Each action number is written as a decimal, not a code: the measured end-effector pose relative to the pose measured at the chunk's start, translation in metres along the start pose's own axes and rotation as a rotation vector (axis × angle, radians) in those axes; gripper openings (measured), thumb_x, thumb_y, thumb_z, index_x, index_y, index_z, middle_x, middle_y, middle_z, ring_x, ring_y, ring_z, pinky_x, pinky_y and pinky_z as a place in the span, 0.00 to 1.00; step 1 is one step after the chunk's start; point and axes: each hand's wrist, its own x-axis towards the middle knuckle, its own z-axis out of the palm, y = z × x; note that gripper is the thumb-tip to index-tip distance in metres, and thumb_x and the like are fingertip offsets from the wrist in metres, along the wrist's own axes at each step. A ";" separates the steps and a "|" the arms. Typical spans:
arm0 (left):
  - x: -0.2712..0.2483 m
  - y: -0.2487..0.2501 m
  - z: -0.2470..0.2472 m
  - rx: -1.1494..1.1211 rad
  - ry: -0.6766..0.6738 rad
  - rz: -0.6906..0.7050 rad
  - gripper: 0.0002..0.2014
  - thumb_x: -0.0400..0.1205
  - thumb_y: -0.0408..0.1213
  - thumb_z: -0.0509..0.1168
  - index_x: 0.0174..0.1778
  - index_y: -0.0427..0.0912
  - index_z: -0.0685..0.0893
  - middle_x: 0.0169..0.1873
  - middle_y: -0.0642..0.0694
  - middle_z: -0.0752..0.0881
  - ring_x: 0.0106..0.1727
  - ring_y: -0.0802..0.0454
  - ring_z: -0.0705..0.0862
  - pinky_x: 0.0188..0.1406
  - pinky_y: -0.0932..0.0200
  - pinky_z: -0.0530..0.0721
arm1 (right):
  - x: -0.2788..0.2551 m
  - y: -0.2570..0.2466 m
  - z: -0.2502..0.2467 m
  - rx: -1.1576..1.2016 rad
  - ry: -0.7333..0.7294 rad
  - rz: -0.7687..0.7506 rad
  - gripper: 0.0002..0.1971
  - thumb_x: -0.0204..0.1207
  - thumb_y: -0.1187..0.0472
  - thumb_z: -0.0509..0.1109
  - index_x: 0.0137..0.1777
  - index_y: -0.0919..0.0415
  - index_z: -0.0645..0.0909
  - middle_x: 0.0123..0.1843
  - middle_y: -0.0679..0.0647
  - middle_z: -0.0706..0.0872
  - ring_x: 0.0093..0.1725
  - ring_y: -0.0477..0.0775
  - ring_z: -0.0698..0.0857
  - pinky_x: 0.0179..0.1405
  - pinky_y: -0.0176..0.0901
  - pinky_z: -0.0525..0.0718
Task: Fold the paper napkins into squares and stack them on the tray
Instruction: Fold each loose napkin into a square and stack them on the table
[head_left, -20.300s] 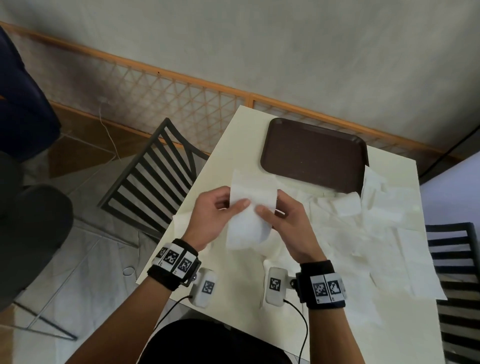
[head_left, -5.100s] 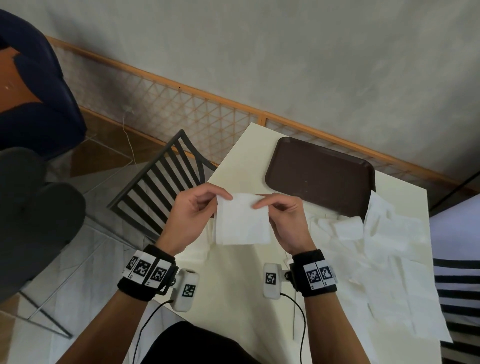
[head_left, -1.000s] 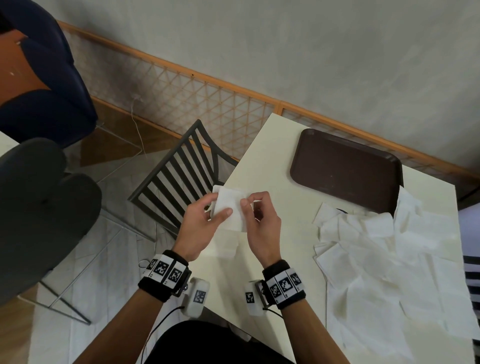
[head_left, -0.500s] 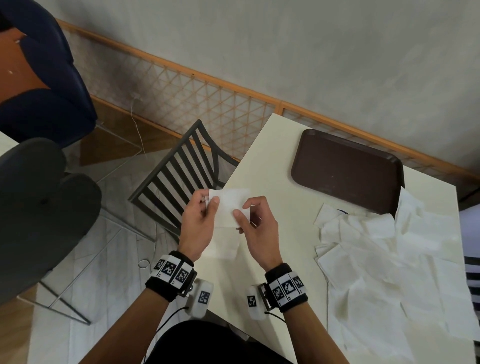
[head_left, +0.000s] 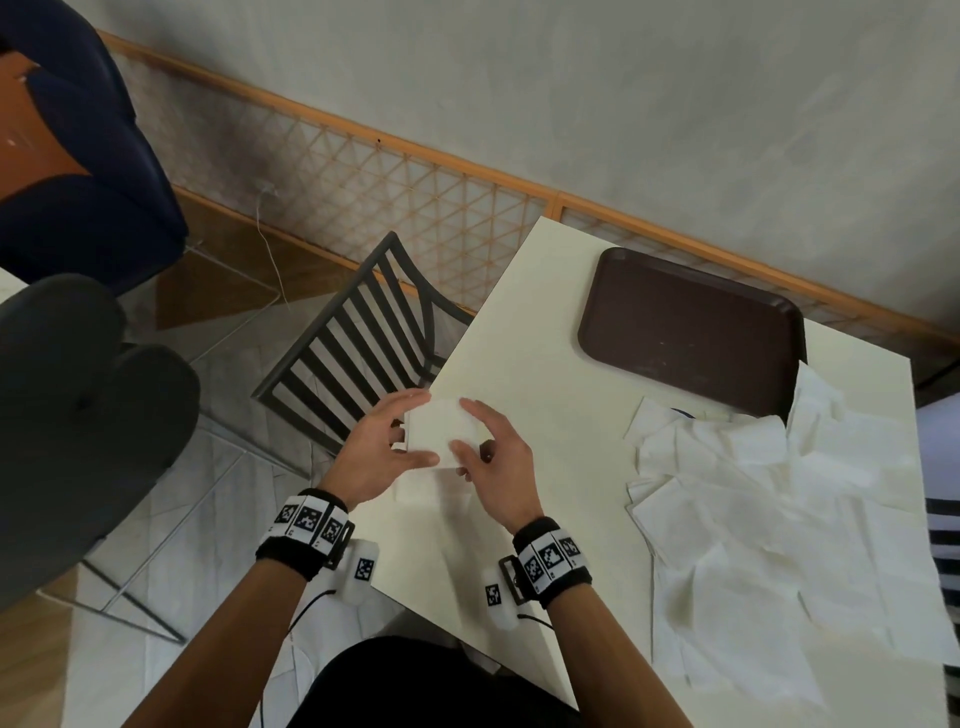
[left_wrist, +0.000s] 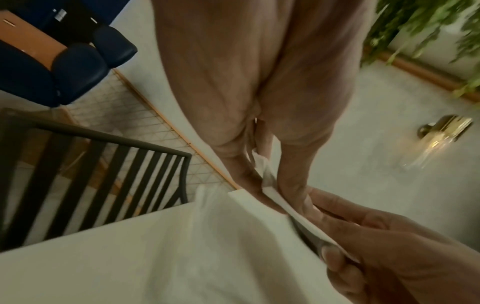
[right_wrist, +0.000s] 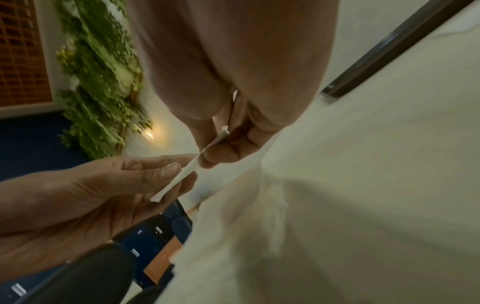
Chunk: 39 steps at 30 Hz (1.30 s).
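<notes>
A small folded white napkin (head_left: 440, 430) is held just above the table's left edge. My left hand (head_left: 418, 430) pinches its left side between thumb and fingers. On the other side my right hand (head_left: 462, 427) pinches it the same way. In the left wrist view my left hand (left_wrist: 270, 191) clamps the napkin's thin edge (left_wrist: 298, 216), with the right hand (left_wrist: 389, 257) at the other end. The right wrist view shows the right hand (right_wrist: 218, 144) nipping the napkin's folded edge (right_wrist: 179, 179). The dark brown tray (head_left: 691, 327) lies at the far end of the cream table (head_left: 519, 338).
A loose heap of unfolded white napkins (head_left: 769, 519) covers the table's right side, up to the tray. Another napkin (head_left: 431, 491) lies flat under my hands. A dark slatted chair (head_left: 358, 343) stands off the table's left edge. A wooden lattice rail (head_left: 415, 171) runs behind.
The napkin has gone from a taller, half-folded sheet hanging between my hands to a compact square. Both hands now hold it by opposite sides, slightly further from me.
</notes>
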 end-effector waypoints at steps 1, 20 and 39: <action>0.002 -0.007 0.000 0.066 -0.021 -0.023 0.43 0.73 0.30 0.88 0.83 0.52 0.80 0.78 0.66 0.76 0.65 0.51 0.90 0.61 0.53 0.93 | -0.001 0.008 0.004 -0.038 -0.032 0.023 0.28 0.86 0.62 0.79 0.84 0.46 0.81 0.80 0.47 0.86 0.39 0.52 0.92 0.51 0.46 0.96; -0.015 -0.024 0.109 0.641 -0.037 0.115 0.38 0.89 0.41 0.72 0.94 0.48 0.60 0.96 0.47 0.48 0.96 0.47 0.39 0.95 0.43 0.52 | -0.070 0.062 -0.222 -0.988 -0.001 0.190 0.31 0.77 0.65 0.74 0.78 0.40 0.78 0.83 0.51 0.75 0.77 0.66 0.80 0.73 0.61 0.84; -0.084 0.120 0.281 -0.439 0.076 0.096 0.03 0.88 0.25 0.70 0.55 0.29 0.87 0.44 0.33 0.93 0.44 0.39 0.93 0.47 0.49 0.93 | -0.110 0.012 -0.290 0.191 0.129 0.050 0.26 0.86 0.55 0.78 0.37 0.54 0.63 0.33 0.48 0.67 0.36 0.52 0.66 0.37 0.50 0.67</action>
